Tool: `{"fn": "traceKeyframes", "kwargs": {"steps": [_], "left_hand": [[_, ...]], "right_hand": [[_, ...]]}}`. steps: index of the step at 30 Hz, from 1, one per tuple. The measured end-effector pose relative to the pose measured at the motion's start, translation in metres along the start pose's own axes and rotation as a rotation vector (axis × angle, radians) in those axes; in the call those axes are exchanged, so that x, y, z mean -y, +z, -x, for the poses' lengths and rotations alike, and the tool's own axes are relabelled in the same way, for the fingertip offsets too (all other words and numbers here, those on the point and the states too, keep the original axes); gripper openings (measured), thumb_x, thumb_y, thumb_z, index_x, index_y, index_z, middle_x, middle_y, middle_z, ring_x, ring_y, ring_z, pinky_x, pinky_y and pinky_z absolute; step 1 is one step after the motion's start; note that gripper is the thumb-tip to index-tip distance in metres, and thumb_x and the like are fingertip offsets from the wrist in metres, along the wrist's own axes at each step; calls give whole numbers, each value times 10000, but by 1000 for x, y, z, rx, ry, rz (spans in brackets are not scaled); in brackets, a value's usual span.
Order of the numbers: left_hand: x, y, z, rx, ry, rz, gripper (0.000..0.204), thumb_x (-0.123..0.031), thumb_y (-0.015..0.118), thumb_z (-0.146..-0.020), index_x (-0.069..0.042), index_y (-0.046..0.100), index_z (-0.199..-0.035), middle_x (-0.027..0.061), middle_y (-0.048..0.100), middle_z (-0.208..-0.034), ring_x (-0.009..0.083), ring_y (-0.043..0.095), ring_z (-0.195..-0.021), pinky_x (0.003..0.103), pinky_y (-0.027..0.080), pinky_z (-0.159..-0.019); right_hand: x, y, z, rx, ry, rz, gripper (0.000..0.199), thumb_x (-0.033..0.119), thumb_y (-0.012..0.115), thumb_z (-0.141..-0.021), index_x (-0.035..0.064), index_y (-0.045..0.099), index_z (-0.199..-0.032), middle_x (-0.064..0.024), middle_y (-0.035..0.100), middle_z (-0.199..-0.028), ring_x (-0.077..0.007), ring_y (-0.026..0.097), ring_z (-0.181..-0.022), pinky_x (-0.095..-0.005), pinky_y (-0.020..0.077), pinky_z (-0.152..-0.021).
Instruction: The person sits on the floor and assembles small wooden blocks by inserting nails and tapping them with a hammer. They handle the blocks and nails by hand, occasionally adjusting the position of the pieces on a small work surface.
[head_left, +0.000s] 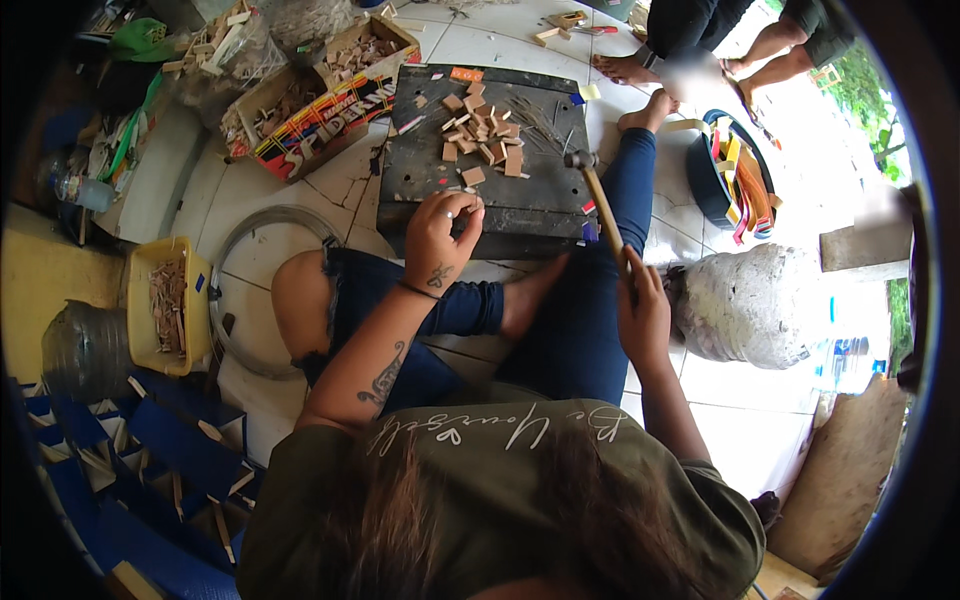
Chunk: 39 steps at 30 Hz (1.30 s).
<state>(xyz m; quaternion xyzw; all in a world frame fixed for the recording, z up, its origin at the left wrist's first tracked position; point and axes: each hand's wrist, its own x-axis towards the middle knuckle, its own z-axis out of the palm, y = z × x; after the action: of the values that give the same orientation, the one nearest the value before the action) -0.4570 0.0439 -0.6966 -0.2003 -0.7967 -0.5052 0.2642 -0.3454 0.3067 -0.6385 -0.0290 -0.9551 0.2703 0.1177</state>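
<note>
A wooden-handled hammer [605, 212] is gripped near the end of its handle by my right hand [643, 310]. Its metal head points away from me, over the right side of a low black worktable [415, 175]. My left hand [443, 228] is at the table's near edge, fingers curled and thumb drawn in toward them. Whatever those fingertips might hold is hidden. Just beyond them lies a single small wooden block [473, 177]. Farther back, a loose pile of small wooden blocks [485, 128] covers the middle of the tabletop.
Left of the table are a printed cardboard box [330, 120] of wood pieces, a wire coil [225, 250] and a yellow tub [143, 310]. Blue boxes [185, 435] crowd the lower left. At right stand a dark basin [706, 190] of coloured strips and a wrapped bundle [745, 305]. Another person's feet [625, 70] are beyond.
</note>
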Motion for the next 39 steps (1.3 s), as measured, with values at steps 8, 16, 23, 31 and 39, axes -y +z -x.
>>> {"fn": "traceKeyframes", "kwargs": {"steps": [8, 16, 23, 31, 39], "left_hand": [[1, -6, -6, 24, -363, 377, 155, -19, 590, -931, 47, 614, -1070, 91, 667, -960, 145, 660, -828, 274, 538, -775], [2, -39, -16, 49, -517, 721, 218, -19, 564, -937, 49, 589, -1143, 133, 664, -1043, 196, 690, -877, 270, 538, -798], [14, -94, 2, -124, -564, 915, 215, -18, 599, -909, -5, 546, -1117, 96, 630, -1002, 220, 672, -879, 333, 557, -819], [107, -279, 49, -1177, -469, 711, 229, -63, 581, -907, 50, 528, -1099, 146, 576, -1102, 269, 615, -1045, 411, 505, -990], [131, -280, 90, -1048, -806, 779, 394, -150, 532, -944, 10, 427, -1288, 177, 573, -1173, 310, 604, -1116, 403, 445, -1022]], "right_hand": [[0, 9, 11, 78, -3, 117, 500, 64, 604, -871, 134, 499, -1355, -140, 574, -1071, -366, 612, -891, -401, 495, -746], [-3, 16, 3, 69, -46, 1, 503, 106, 616, -870, 72, 478, -1352, -170, 559, -1161, -357, 567, -1022, -417, 456, -880], [-11, -2, -39, -220, -82, -86, 543, -30, 630, -837, 93, 484, -1345, -124, 539, -1258, -250, 542, -1049, -358, 450, -836], [-20, 2, -77, -328, -283, -67, 450, 88, 557, -936, 85, 471, -1377, -132, 506, -1325, -244, 549, -1046, -341, 471, -780], [9, 17, -96, -280, -359, -122, 388, 94, 608, -892, 83, 572, -1278, -99, 555, -1275, -219, 560, -1051, -312, 451, -784]]}}
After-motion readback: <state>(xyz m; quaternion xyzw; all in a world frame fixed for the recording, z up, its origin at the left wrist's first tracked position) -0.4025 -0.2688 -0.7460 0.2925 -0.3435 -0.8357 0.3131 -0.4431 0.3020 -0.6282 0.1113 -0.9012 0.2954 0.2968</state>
